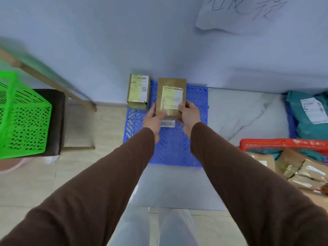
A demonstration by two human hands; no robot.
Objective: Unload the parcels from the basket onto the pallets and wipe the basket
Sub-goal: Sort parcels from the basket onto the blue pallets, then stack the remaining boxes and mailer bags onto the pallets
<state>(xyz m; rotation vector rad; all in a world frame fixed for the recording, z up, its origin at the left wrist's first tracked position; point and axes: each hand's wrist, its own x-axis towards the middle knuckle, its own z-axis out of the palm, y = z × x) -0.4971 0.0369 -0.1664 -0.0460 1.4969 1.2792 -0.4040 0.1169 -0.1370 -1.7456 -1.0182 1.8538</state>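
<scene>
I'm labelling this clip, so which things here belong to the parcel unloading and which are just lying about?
Part of the job:
- brown parcel, held by left hand and right hand
- small box on the blue pallet
- red basket of parcels
- teal parcel

Lying about:
- green basket
- stool
- wall paper

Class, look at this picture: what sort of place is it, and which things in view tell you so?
Probably a small indoor parcel sorting or pickup room. Labelled cardboard parcels stand on a blue plastic pallet against the wall, a red basket holds more parcels, and a teal mailer bag lies on another pallet.
</scene>
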